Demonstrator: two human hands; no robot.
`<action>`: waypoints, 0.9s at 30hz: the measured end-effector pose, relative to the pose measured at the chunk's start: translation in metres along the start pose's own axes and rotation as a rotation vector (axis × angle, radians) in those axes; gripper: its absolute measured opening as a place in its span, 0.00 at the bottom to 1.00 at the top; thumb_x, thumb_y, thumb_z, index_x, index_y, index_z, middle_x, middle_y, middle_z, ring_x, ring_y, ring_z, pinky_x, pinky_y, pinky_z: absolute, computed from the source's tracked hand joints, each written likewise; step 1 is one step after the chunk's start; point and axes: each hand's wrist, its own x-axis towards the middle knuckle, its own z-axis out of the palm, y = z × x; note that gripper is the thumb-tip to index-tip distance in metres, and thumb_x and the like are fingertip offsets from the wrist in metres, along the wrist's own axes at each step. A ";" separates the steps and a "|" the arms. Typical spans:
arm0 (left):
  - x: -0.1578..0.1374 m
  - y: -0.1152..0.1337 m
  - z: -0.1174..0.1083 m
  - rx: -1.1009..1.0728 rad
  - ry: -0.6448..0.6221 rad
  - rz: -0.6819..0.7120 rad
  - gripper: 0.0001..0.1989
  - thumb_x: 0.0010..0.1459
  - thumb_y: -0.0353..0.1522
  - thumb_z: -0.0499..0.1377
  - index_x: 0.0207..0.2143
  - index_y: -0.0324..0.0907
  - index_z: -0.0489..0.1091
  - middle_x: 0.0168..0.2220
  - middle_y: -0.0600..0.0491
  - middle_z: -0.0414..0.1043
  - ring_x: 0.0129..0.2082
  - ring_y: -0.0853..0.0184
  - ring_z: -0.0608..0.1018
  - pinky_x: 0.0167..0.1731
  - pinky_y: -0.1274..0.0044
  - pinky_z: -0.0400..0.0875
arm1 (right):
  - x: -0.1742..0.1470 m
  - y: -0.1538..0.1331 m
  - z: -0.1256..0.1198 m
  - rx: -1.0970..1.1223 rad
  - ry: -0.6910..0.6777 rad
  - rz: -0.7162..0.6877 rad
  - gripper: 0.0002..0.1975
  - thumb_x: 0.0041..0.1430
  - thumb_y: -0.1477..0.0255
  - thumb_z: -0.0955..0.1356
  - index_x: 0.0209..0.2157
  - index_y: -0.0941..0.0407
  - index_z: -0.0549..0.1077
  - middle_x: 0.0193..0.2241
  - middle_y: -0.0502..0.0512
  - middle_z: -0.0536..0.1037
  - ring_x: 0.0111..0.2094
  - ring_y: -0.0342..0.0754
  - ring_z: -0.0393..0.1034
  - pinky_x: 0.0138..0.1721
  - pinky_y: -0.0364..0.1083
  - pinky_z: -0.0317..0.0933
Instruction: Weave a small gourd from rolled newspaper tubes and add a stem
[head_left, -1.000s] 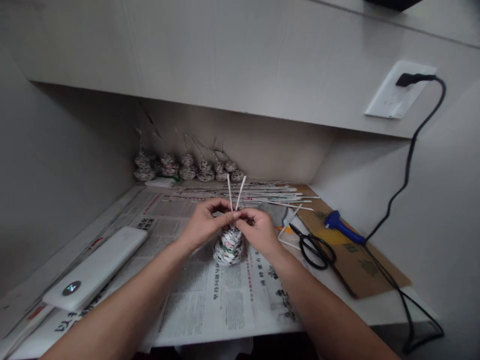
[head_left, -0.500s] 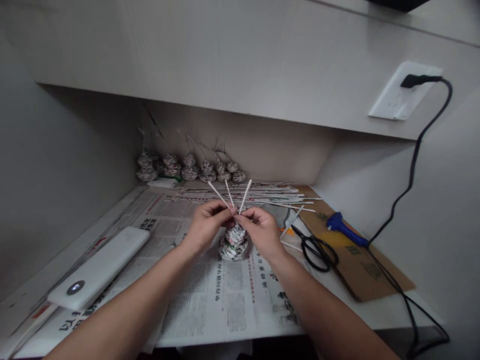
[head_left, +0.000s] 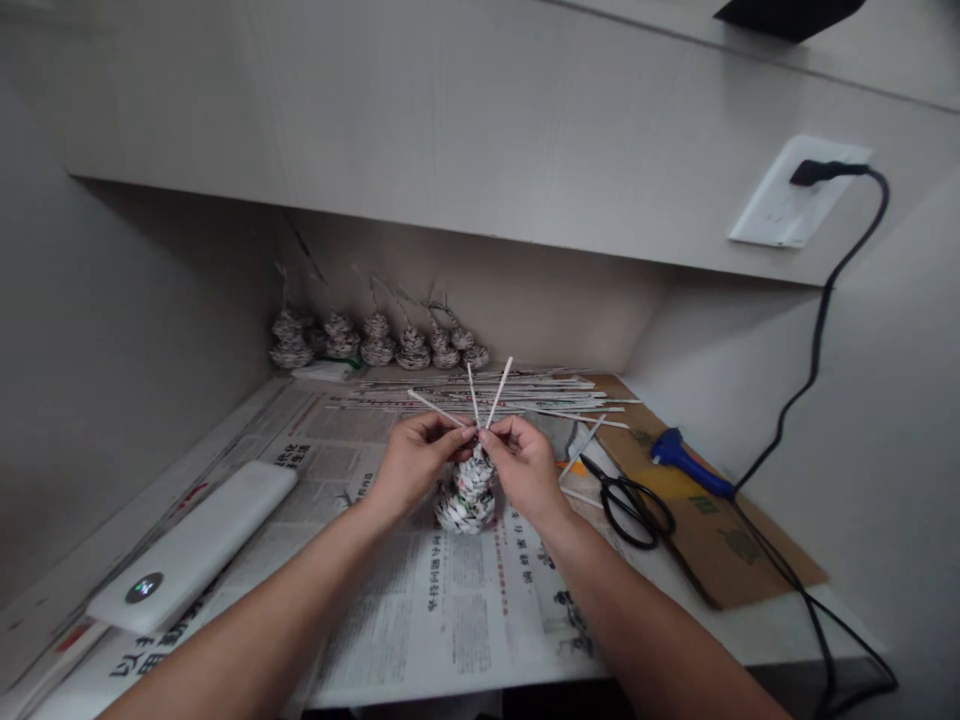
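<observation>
A small gourd-shaped figure woven from rolled newspaper strips (head_left: 466, 502) stands on the newspaper sheets between my hands. Three pale paper strips (head_left: 500, 390) fan out from its narrow top. My left hand (head_left: 426, 450) pinches at the base of the strips, thumb against fingers, with one strip leaning left over it. My right hand (head_left: 521, 452) pinches the top of the gourd from the other side. The two sets of fingertips nearly meet, and they hide the gourd's neck in part.
Several finished paper gourds (head_left: 377, 342) line the back wall. Before them lies a pile of paper strips (head_left: 525, 392). At right are black scissors (head_left: 634, 508), a blue glue gun (head_left: 686, 462) with its cord, and cardboard (head_left: 739, 550). A white power bank (head_left: 199, 545) lies at left.
The strips have shifted: the left one now leans lower to the left, and the other two lean further right. Both hands keep their pinch at the gourd's top. The view has tilted slightly.
</observation>
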 end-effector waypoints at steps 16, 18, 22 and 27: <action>-0.002 0.003 -0.007 0.366 -0.074 0.401 0.03 0.51 0.30 0.64 0.26 0.39 0.76 0.29 0.51 0.74 0.32 0.67 0.76 0.33 0.78 0.71 | 0.004 -0.010 -0.003 0.209 -0.098 0.212 0.09 0.40 0.70 0.74 0.23 0.57 0.71 0.17 0.43 0.69 0.19 0.38 0.59 0.22 0.39 0.54; -0.001 0.004 -0.007 0.300 -0.101 0.388 0.03 0.49 0.30 0.66 0.26 0.39 0.75 0.28 0.52 0.73 0.30 0.68 0.75 0.29 0.79 0.71 | 0.003 -0.015 -0.004 0.223 -0.138 0.218 0.09 0.38 0.71 0.74 0.23 0.57 0.72 0.17 0.43 0.69 0.19 0.37 0.58 0.22 0.39 0.53; 0.002 0.001 -0.005 0.038 -0.116 0.168 0.16 0.41 0.30 0.70 0.33 0.40 0.71 0.27 0.57 0.70 0.22 0.73 0.72 0.22 0.80 0.69 | 0.002 -0.021 -0.007 0.205 -0.182 0.208 0.08 0.41 0.70 0.74 0.22 0.57 0.72 0.17 0.43 0.69 0.18 0.37 0.58 0.21 0.39 0.53; 0.005 -0.002 -0.007 0.057 -0.113 0.168 0.11 0.41 0.30 0.70 0.25 0.37 0.70 0.24 0.56 0.70 0.24 0.73 0.72 0.26 0.82 0.68 | 0.003 -0.017 -0.008 0.124 -0.184 0.162 0.08 0.43 0.69 0.73 0.22 0.56 0.71 0.17 0.44 0.70 0.18 0.39 0.60 0.21 0.39 0.55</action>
